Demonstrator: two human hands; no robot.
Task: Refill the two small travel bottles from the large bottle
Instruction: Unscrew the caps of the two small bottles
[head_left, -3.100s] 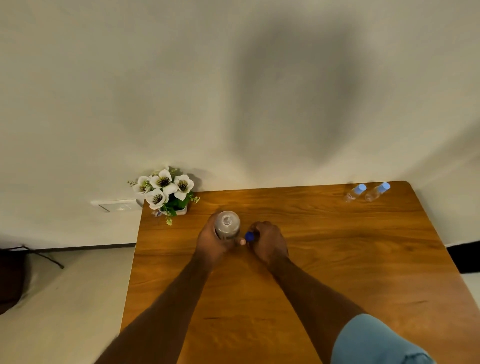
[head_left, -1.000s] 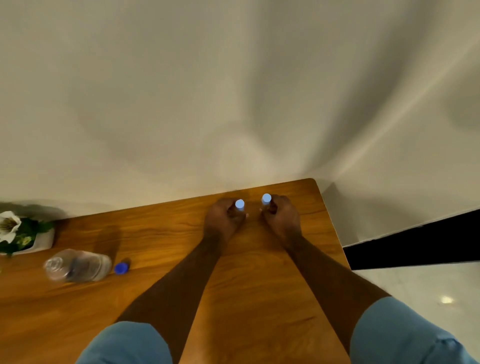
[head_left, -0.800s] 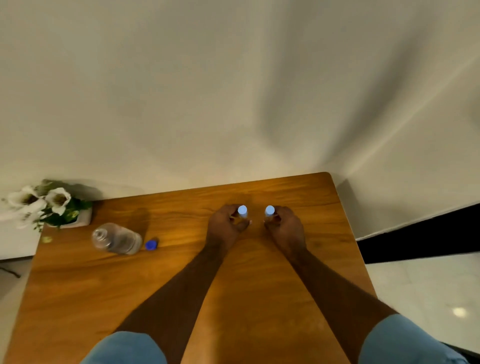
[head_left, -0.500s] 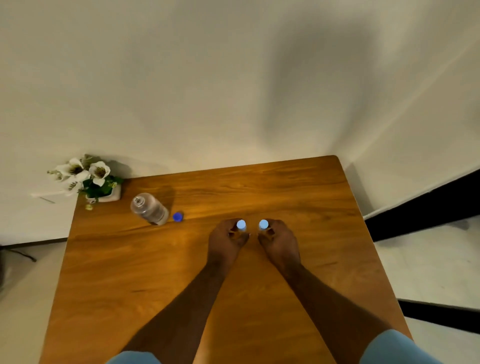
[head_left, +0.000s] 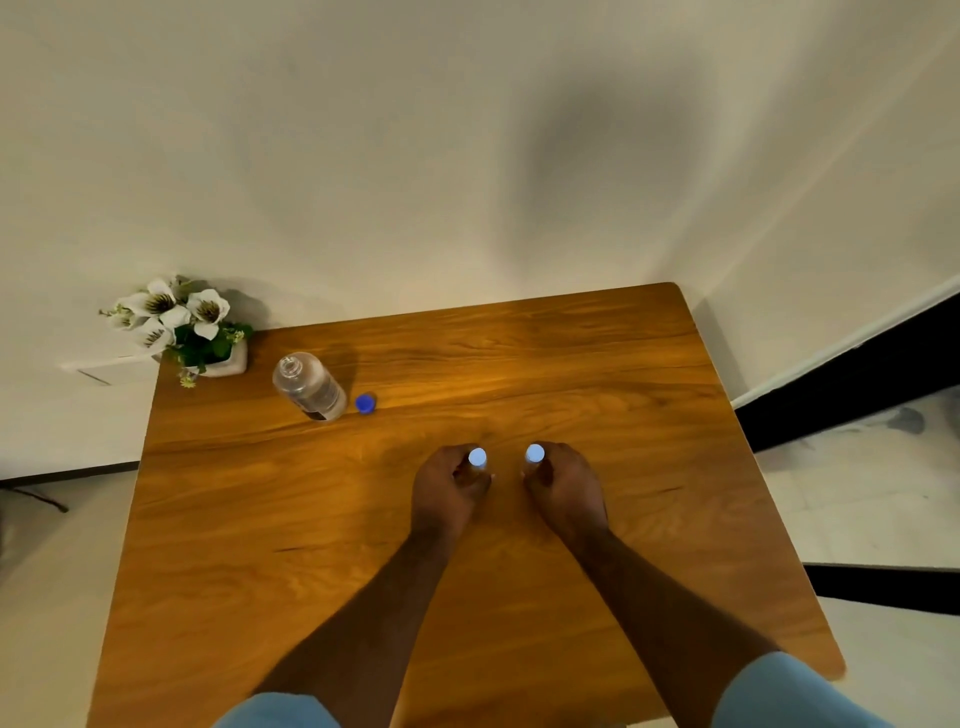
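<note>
Two small travel bottles stand upright near the middle of the wooden table (head_left: 571, 597), each with a pale blue cap. My left hand (head_left: 449, 486) grips the left travel bottle (head_left: 477, 458). My right hand (head_left: 566, 486) grips the right travel bottle (head_left: 534, 453). Their bodies are mostly hidden by my fingers. The large clear bottle (head_left: 310, 387) stands uncapped at the back left, apart from both hands. Its dark blue cap (head_left: 365, 403) lies on the table just to its right.
A small white pot of white flowers (head_left: 182, 327) sits at the table's back left corner against the wall. The table's right edge drops to a tiled floor (head_left: 872, 499). A pale wall runs along the back edge.
Both hands have brought the two small bottles from the back right corner toward the middle of the table. The large bottle and its cap have stayed at the back left.
</note>
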